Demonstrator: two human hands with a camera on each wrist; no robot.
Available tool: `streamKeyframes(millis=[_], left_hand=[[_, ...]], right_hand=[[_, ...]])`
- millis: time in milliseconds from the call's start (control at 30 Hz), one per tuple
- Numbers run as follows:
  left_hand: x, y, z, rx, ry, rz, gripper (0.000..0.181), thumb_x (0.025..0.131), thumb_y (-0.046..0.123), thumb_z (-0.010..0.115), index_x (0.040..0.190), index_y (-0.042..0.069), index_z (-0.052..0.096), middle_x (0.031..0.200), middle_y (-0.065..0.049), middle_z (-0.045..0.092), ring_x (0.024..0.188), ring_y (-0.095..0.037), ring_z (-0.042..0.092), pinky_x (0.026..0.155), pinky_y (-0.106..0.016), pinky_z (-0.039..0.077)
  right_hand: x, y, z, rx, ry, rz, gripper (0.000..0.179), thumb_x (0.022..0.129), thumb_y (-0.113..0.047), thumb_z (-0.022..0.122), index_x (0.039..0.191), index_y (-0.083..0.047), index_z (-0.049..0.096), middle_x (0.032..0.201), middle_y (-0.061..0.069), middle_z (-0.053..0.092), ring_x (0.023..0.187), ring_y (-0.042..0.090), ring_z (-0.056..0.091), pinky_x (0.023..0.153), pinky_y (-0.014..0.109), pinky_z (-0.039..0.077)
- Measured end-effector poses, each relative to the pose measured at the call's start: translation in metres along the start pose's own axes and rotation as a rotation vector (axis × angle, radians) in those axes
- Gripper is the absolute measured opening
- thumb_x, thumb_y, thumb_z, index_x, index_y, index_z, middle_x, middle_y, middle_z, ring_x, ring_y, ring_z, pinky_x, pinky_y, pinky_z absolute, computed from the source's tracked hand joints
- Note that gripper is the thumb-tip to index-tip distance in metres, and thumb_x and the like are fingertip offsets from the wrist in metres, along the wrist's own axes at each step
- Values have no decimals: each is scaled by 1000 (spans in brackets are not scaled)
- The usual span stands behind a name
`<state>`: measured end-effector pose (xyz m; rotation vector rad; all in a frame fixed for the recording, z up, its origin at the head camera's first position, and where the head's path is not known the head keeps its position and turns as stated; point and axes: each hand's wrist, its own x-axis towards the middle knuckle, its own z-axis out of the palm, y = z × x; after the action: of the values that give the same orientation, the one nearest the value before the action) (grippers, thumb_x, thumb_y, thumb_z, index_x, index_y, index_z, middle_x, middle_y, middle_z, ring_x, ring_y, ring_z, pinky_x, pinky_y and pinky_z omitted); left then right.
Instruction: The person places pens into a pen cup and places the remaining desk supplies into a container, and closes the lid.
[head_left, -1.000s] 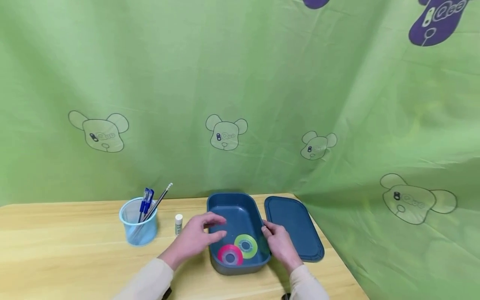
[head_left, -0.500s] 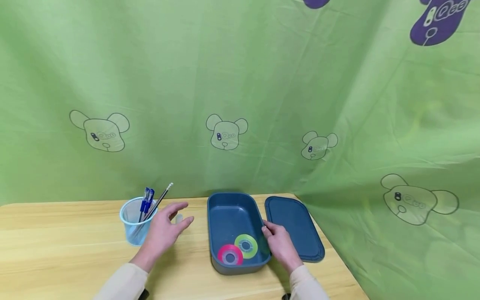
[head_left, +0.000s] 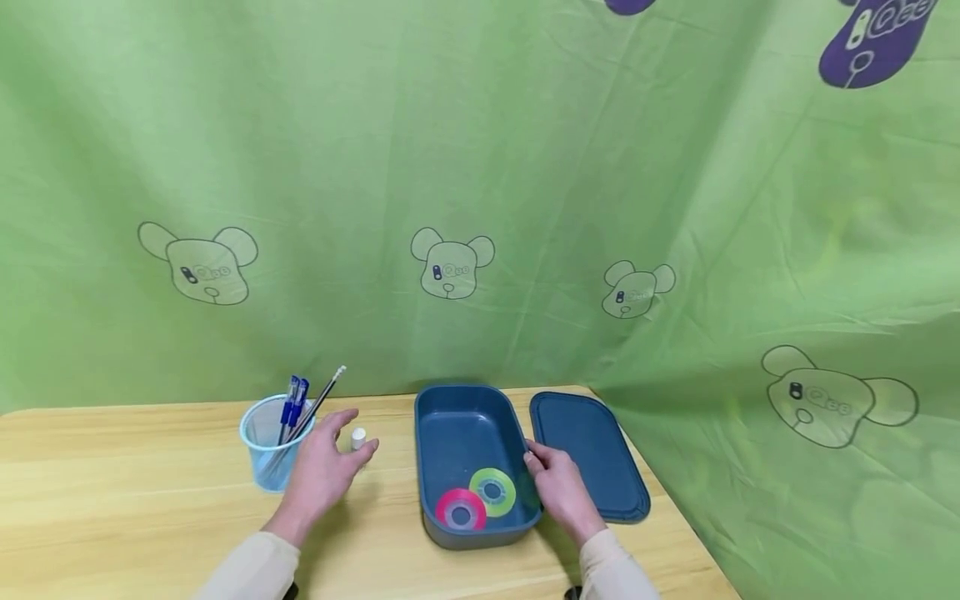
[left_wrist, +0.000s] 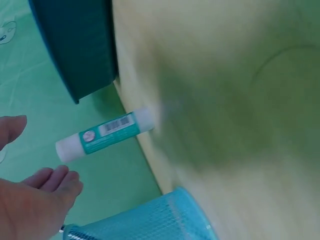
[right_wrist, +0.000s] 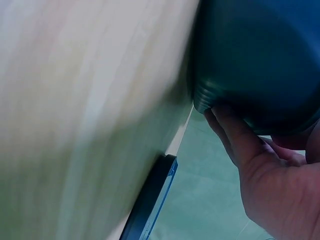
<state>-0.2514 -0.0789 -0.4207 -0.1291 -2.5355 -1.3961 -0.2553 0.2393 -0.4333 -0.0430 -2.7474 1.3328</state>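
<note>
A glue stick (left_wrist: 111, 131) with white ends and a green label stands upright on the table. My left hand (head_left: 325, 469) is beside it, thumb and fingers spread apart; in the left wrist view a gap shows between the fingers and the glue stick. My right hand (head_left: 557, 485) grips the right side wall of a dark blue box (head_left: 459, 442); in the right wrist view the fingers lie against its outer wall. Inside the box, at the near end, lie a pink tape roll (head_left: 461, 509) and a yellow-green tape roll (head_left: 492, 492).
A light blue mesh pen cup (head_left: 272, 467) with blue pens (head_left: 295, 402) and a pencil-like stick stands just left of my left hand. The box's dark blue lid (head_left: 588, 454) lies flat on the wooden table (head_left: 127, 492), right of the box. A green curtain hangs behind.
My left hand has moved left from above the box to the glue stick, its fingers empty throughout. The right hand keeps its grip on the box, which has not moved.
</note>
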Motion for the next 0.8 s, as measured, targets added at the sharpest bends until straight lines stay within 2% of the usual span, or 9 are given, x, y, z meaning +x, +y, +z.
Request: streamKeyframes(millis=[233, 500, 633, 800], left_hand=[[-3, -10, 9, 33, -28, -71, 63, 78, 25, 69, 127, -6, 43, 127, -27, 43, 116, -42, 39, 96, -54, 34], [-2, -18, 10, 15, -48, -102, 56, 79, 17, 67, 122, -12, 44, 119, -31, 47, 109, -45, 44, 91, -53, 39], [2, -22, 10, -39, -59, -118, 50, 78, 16, 67, 117, -10, 49, 111, -26, 55, 102, -39, 52, 88, -48, 44], [3, -23, 14, -60, -62, -129, 41, 76, 11, 69, 110, -8, 55, 96, -13, 62, 87, -25, 58, 80, -41, 49]], right_hand=[[0, 1, 1, -9, -2, -10, 36, 94, -15, 46, 127, -1, 49, 124, 15, 51, 119, 33, 40, 98, 48, 34], [2, 1, 1, -10, -1, -32, 36, 93, -13, 46, 126, 2, 49, 123, 17, 51, 118, 33, 41, 97, 48, 35], [3, 0, 0, -12, 7, -39, 35, 93, -12, 47, 125, 2, 49, 122, 18, 52, 117, 33, 42, 97, 47, 36], [2, 2, 2, -16, 3, -31, 35, 93, -13, 47, 125, 1, 50, 123, 17, 52, 117, 33, 42, 97, 47, 36]])
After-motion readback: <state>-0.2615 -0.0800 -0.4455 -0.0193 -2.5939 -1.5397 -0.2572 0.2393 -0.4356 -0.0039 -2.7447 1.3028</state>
